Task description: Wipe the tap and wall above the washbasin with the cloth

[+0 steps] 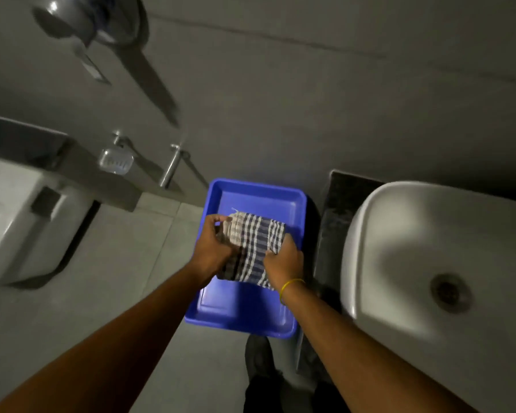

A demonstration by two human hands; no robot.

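A blue-and-white checked cloth (pixel 251 248) is held folded over a blue plastic tray (pixel 259 195) on the floor. My left hand (pixel 213 245) grips the cloth's left edge and my right hand (pixel 285 260), with a yellow band on the wrist, grips its right lower corner. The white washbasin (pixel 423 242) with its dark drain sits at the right, on a dark counter. No basin tap shows in this view. The grey wall (pixel 310 99) rises behind the tray and the basin.
A white toilet (pixel 21 222) stands at the left. On the wall hang a soap dish (pixel 115 160), a metal bar (pixel 170 168) and a shower head (pixel 69 19) at the top left. My shoe (pixel 258 356) rests on the grey floor tiles below the tray.
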